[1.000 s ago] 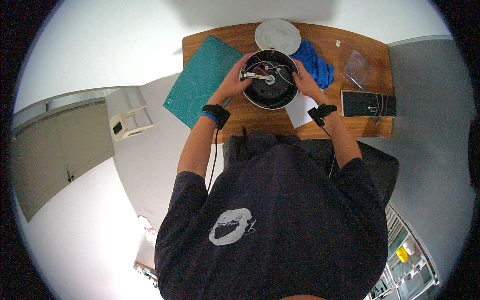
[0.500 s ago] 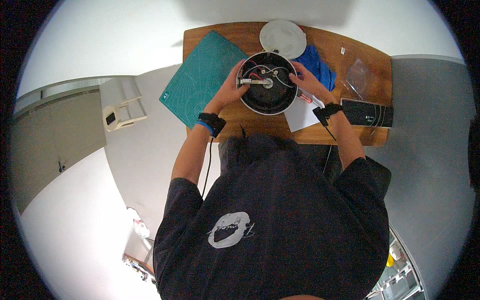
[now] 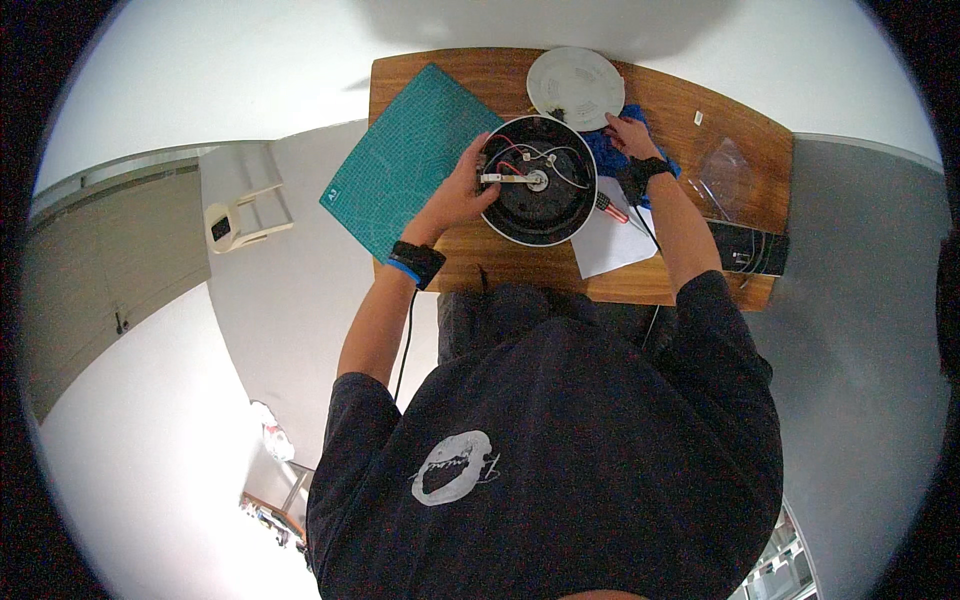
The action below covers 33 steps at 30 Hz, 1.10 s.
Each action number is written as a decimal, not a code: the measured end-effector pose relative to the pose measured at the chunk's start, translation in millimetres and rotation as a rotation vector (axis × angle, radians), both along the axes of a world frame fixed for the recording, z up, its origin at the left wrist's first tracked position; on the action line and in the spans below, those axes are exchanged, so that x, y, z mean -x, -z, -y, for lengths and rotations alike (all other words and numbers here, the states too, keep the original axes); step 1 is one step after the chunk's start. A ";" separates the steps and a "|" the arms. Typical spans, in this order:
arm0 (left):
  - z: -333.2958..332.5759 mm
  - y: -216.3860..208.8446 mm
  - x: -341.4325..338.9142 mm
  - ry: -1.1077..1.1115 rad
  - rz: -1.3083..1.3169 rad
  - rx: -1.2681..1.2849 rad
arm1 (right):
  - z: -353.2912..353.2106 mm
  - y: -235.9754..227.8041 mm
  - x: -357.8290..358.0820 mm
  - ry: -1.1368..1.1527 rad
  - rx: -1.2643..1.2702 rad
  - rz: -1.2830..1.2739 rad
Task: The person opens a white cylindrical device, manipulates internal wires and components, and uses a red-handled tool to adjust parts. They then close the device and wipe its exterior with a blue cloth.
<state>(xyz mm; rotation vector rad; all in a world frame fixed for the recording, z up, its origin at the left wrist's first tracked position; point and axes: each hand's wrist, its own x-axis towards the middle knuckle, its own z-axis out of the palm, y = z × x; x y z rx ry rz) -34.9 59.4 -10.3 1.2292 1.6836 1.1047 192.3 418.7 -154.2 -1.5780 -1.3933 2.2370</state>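
A round appliance housing, black inside with a pale rim, stands open side up on the desk. Red and white wires and a pale strip run across its inside to a round centre part. My left hand grips the housing's left wall, fingers outside and thumb at the rim. Beyond it lies a white round cover with slots and a small dark part near its edge. My right hand has its fingertips closed on the cover's near right edge; exactly how they pinch it is too small to see.
A green cutting mat lies left on the wooden desk. Right of the housing are a blue cloth, a red-handled tool and white paper. Clear plastic packaging and a black box sit farther right.
My right hand has let go of the housing's right rim and moved out to the white cover's edge. My left hand stays on the housing.
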 end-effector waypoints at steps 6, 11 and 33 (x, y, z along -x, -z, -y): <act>2.4 2.5 -0.2 0.000 -0.043 -0.030 | 33.5 -28.5 15.1 0.131 0.012 -0.161; 1.3 -0.9 1.7 0.066 -0.020 -0.027 | 51.6 -87.0 15.6 0.058 -0.397 -0.080; 12.5 12.5 -5.9 0.082 -0.127 -0.061 | 187.7 -251.5 -36.2 -0.656 -1.516 -0.223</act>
